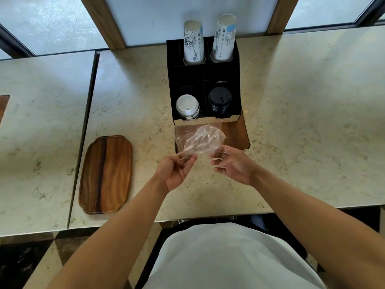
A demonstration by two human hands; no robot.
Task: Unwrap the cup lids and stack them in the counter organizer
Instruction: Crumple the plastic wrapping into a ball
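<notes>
A black counter organizer [188, 80] stands on the marble counter. Its front left slot holds a stack of white cup lids [186, 107]. Its front right slot holds a stack of black cup lids [219, 101]. Just in front of it, a crumpled clear plastic wrapper [203, 140] hangs above the counter with no lids visible inside. My left hand [177, 171] pinches the wrapper's lower left corner. My right hand [233, 164] touches its right edge with the fingers loosely curled.
Two stacks of printed paper cups [193, 43] [224, 38] stand in the organizer's back slots. A wooden tray [106, 174] lies to the left. A wood-lined cutout [237, 132] in the counter sits under the wrapper. Windows run along the back.
</notes>
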